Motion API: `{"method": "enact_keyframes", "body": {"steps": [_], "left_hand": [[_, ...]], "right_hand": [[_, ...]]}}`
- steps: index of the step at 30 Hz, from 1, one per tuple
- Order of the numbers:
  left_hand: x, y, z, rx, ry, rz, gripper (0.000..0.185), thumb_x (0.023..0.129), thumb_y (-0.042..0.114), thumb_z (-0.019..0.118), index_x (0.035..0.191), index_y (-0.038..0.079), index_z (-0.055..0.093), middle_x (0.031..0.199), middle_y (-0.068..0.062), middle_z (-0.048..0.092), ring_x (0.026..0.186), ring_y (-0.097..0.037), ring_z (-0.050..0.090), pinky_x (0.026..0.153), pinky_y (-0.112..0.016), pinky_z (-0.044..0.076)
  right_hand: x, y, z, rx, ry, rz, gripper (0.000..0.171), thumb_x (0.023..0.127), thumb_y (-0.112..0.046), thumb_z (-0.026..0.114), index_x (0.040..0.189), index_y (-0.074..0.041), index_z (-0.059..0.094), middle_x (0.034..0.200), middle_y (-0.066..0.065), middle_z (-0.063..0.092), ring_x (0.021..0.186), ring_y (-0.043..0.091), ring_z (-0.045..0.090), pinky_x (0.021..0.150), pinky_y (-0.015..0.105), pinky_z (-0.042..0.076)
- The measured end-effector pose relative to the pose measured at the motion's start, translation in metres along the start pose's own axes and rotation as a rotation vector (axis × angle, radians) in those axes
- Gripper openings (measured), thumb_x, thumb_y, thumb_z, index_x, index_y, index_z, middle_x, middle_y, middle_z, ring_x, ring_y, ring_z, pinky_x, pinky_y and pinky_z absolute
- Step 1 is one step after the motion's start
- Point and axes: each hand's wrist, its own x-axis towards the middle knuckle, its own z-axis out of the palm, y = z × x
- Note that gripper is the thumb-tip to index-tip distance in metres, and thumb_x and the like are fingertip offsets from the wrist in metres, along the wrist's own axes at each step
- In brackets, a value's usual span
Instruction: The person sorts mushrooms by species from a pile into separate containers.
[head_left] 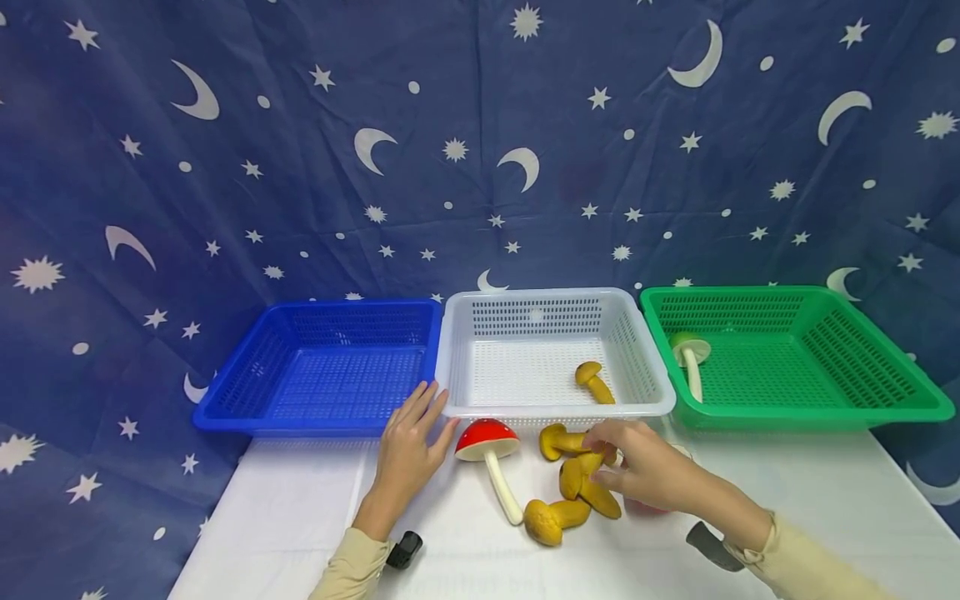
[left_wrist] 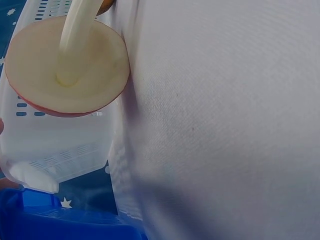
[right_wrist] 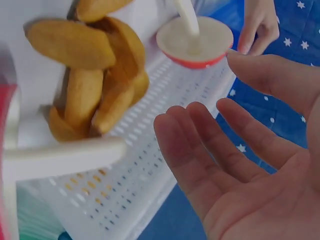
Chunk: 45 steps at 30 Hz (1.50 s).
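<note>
My right hand (head_left: 647,465) hovers over several yellow-brown toy mushrooms (head_left: 545,522) heaped on the table. In the right wrist view its fingers are spread and relaxed, holding nothing. Partly hidden beneath this hand lies another red mushroom (right_wrist: 10,165) with a white stem. My left hand (head_left: 411,446) is by the front rims of the blue and white baskets, fingers extended; whether the fingertips touch a rim I cannot tell. Just right of it, a red-capped mushroom (head_left: 487,433) leans near the white basket, its pale stem toward me.
A blue basket (head_left: 315,427), a white basket (head_left: 555,411) and a green basket (head_left: 810,419) stand in a row at the back. One brown mushroom (head_left: 597,387) lies in the white basket, a green-capped mushroom (head_left: 693,375) in the green one. A white cloth (head_left: 465,567) covers the table.
</note>
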Motion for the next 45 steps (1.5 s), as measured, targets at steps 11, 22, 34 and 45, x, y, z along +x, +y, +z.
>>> {"method": "enact_keyframes", "body": {"steps": [11,22,34,45], "left_hand": [[0.0,0.001,-0.001,0.007,-0.022,-0.014,0.041,0.084,0.027,0.069,0.119,0.005,0.066,0.126,-0.014,0.06,0.121,-0.03,0.052,0.088,-0.054,0.046],[-0.001,0.0,-0.001,0.009,-0.002,-0.017,0.044,0.081,0.026,0.073,0.118,0.003,0.066,0.126,-0.015,0.06,0.121,-0.033,0.052,0.09,-0.055,0.045],[-0.001,-0.002,0.002,0.016,0.0,0.0,0.044,0.082,0.028,0.071,0.119,0.005,0.066,0.127,-0.014,0.06,0.123,-0.03,0.051,0.091,-0.051,0.045],[-0.001,-0.002,0.002,0.017,0.016,0.009,0.043,0.082,0.027,0.071,0.117,0.004,0.067,0.125,-0.015,0.06,0.121,-0.031,0.052,0.09,-0.051,0.045]], "right_hand": [[-0.005,0.002,0.033,0.078,-0.079,-0.087,0.024,0.075,-0.006,0.075,0.096,-0.009,0.064,0.089,-0.004,0.062,0.078,0.012,0.056,0.068,0.027,0.051],[-0.005,0.002,0.061,0.106,-0.121,-0.053,0.025,0.074,-0.007,0.076,0.097,-0.008,0.065,0.088,-0.006,0.06,0.077,0.009,0.055,0.069,0.025,0.05],[-0.019,-0.002,0.103,-0.162,-0.008,0.024,0.037,0.07,-0.004,0.075,0.106,-0.009,0.065,0.11,0.0,0.057,0.096,0.014,0.05,0.082,0.036,0.049],[-0.023,0.002,0.11,-0.088,-0.035,0.066,0.036,0.071,-0.008,0.079,0.104,-0.01,0.064,0.104,-0.001,0.061,0.095,0.016,0.057,0.082,0.04,0.051]]}}
